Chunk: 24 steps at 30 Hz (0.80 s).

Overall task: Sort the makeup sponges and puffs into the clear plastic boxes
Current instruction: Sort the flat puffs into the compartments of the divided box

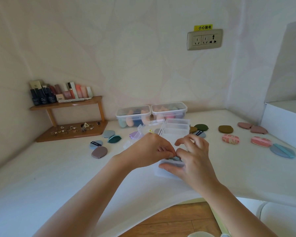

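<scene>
Teal puff (175,158) mostly hidden behind right hand (193,158); shelf trinkets (72,129) too small.

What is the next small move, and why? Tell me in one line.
Probably push the blue-grey puff fully down into the clear box, then release: the left hand pinches it at the rim, its edge showing above, while the right hand holds the box.
</scene>
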Each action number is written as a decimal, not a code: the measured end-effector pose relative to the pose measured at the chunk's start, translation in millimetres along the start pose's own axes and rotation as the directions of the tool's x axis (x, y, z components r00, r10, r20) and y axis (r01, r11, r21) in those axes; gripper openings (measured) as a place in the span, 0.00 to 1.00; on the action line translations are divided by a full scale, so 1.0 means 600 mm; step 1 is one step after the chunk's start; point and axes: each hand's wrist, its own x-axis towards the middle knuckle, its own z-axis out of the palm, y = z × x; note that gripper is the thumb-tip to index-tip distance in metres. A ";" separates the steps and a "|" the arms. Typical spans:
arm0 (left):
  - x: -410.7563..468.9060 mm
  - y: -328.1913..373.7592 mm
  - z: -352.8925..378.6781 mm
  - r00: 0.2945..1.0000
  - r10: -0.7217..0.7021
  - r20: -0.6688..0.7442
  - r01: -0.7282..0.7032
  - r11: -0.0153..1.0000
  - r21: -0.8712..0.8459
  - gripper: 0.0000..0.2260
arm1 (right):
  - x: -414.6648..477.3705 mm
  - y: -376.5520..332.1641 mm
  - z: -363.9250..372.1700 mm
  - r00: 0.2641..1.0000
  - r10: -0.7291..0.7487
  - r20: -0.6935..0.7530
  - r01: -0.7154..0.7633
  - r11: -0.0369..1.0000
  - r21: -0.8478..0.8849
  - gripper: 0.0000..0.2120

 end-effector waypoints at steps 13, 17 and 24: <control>0.016 -0.220 -0.100 0.615 -0.648 -0.450 0.593 0.756 -0.278 0.09 | 0.003 -0.001 -0.002 0.999 0.010 0.036 -0.013 0.997 0.080 0.27; 0.022 -0.294 -0.116 0.561 -0.730 -0.390 0.738 0.655 -0.165 0.15 | 0.004 0.001 0.001 0.997 0.009 0.073 -0.018 0.993 0.120 0.27; 0.039 -0.321 -0.110 0.445 -0.800 -0.403 0.852 0.517 -0.084 0.13 | -0.001 0.002 0.006 0.994 0.009 0.107 -0.026 0.987 0.158 0.26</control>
